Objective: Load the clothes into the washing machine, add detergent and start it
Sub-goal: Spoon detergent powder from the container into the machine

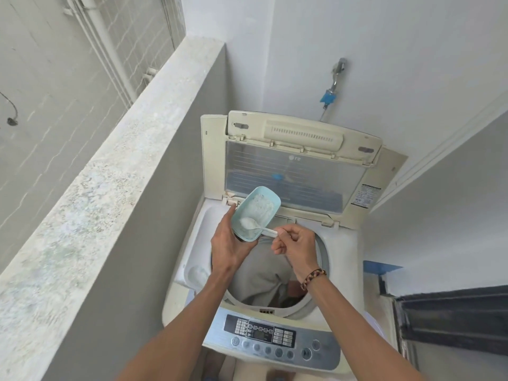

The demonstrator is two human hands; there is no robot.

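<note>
Right hand (295,243) grip: fingers pinching the handle of a small white spoon (254,226), its bowl heaped with powder. Left hand (229,243) grip: wrapped round a pale blue tub (257,213) of detergent, tilted, held over the open drum. Clothes (261,279) already inside the washing machine (341,270); lid up. Risk: tilted tub could spill; a jolted spoon scatters powder across the rim.
</note>
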